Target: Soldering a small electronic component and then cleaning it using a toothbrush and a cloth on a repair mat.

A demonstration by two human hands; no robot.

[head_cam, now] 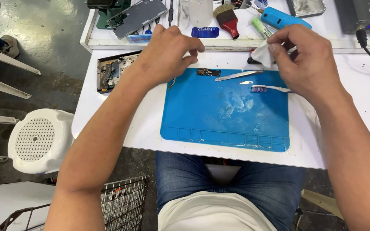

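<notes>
White table carries a blue mat, set square in front of the seated person so small parts stay on one soft surface; its near edge is moulded into small compartments, which look empty.

A raised shelf behind the mat holds the supplies within arm's reach. On it: an opened phone back, grey, lying tilted; a clear bottle; a brush with red handle; a blue tool lying slantwise; a green cylinder; a flat blue oval label with white print.

Left of the mat, an opened phone lies with its inner parts facing up, parked just off the work area.

Right hand pinches a white wipe between thumb and fingertips, held above the mat's far right corner. Left hand hovers over the mat's far left edge, fingertips drawn together; whether something small sits between them cannot be told.

On the mat's far edge, small to smallest: toothbrush lying flat, bristles left, just under the right hand; tweezers; a small dark board near the left fingertips; a small blade.
</notes>
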